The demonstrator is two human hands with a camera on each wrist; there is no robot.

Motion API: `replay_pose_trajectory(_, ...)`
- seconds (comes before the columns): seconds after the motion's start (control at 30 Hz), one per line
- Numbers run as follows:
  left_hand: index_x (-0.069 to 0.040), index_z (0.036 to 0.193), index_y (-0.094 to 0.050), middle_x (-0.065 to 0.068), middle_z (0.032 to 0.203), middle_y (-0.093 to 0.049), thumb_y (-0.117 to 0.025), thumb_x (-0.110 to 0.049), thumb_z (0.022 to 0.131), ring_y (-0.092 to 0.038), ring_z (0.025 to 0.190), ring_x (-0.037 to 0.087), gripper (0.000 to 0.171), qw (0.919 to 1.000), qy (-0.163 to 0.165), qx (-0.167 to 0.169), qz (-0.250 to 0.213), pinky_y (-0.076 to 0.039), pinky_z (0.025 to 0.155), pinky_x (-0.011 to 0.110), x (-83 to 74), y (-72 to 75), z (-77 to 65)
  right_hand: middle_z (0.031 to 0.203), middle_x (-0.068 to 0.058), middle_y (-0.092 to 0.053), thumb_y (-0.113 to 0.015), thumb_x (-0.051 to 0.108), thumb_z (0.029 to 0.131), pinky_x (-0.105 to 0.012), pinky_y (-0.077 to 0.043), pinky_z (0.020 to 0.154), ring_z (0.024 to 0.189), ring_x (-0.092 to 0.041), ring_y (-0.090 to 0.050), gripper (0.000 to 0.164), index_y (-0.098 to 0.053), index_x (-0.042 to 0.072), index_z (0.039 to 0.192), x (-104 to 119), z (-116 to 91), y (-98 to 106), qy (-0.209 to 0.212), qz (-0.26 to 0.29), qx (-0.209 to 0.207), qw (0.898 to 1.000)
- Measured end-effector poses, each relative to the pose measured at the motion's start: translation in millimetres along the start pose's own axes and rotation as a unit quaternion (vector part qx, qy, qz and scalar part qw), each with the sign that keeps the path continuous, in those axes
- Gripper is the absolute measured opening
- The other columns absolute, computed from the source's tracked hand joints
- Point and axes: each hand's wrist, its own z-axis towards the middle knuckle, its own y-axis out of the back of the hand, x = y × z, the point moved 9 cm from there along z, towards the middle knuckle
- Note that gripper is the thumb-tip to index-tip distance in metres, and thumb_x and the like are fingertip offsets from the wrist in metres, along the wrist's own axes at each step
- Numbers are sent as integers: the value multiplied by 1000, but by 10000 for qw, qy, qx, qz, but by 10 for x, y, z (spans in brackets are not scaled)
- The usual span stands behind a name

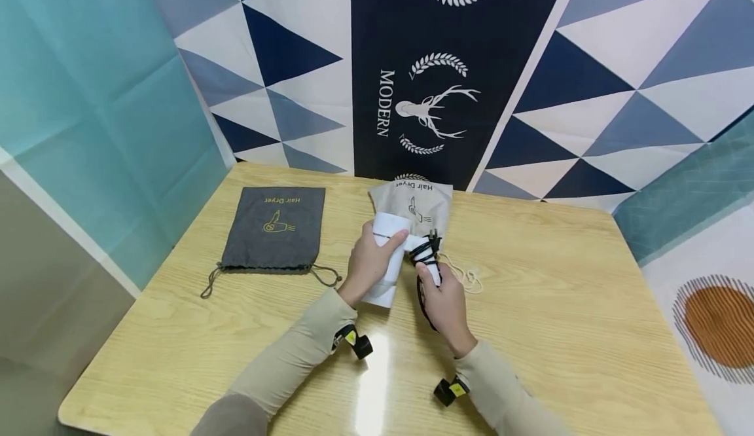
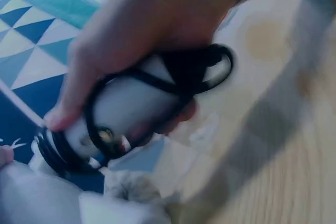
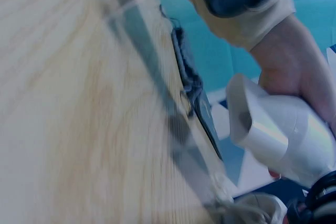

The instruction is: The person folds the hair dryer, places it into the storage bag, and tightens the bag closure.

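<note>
A white hair dryer (image 1: 385, 272) is held above the table by both hands. My left hand (image 1: 370, 256) grips its barrel from the left side, thumb across the top. Around the handle, wound with a black cord (image 1: 425, 249), my right hand (image 1: 444, 298) is closed; a loop of cord hangs beside that hand. In the left wrist view the cord circles the handle (image 2: 131, 108). The open-ended nozzle (image 3: 247, 114) shows in the right wrist view. Just behind the dryer lies a light fabric pouch (image 1: 406, 197) printed "Hair Dryer", partly covered by it.
A dark grey drawstring pouch (image 1: 277, 226), also printed "Hair Dryer", lies flat at the left. Pale drawstring (image 1: 471, 282) from the light pouch trails to the right on the wooden table (image 1: 559, 305). A patterned cloth backdrop (image 1: 300, 82) stands behind the table.
</note>
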Motion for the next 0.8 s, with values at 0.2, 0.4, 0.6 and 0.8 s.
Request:
replay_pose_trajectory(0.2,-7,144,-38,15,102,-65,-59,-61,88,-61,78,25,81,10000,70,-56,8,-44,60,32,14,-75,9,63,-4,-55,-56,33,99,-24,-41,52,51,-6,-47,33,-56,0,93,-71,-3,-22,-264,10,-89,9996)
replay_pose_trajectory(0.4,-8,146,-37,16,103,-65,-59,-61,88,-61,79,26,82,9993,296,-140,-172,-45,62,32,144,-106,-22,63,-5,-56,-55,36,99,-25,-42,51,50,-7,-48,37,-58,-1,98,-90,-16,-56,-289,-102,124,9995)
replay_pose_trajectory(0.6,-9,144,-39,14,101,-65,-60,-60,88,-61,76,25,79,9985,339,-291,-320,-44,61,32,179,-93,-57,62,-4,-55,-55,38,99,-26,-42,51,51,-8,-49,40,-58,-2,101,-73,-37,-74,-274,-150,168,9994)
replay_pose_trajectory(0.8,-8,141,-43,14,104,-66,-61,-58,88,-61,80,24,75,9951,303,-596,-727,-44,65,31,156,-52,-107,68,-10,-58,-56,33,99,-31,-42,56,60,-18,-52,37,-58,-4,104,23,-66,-54,-22,-322,-403,9987)
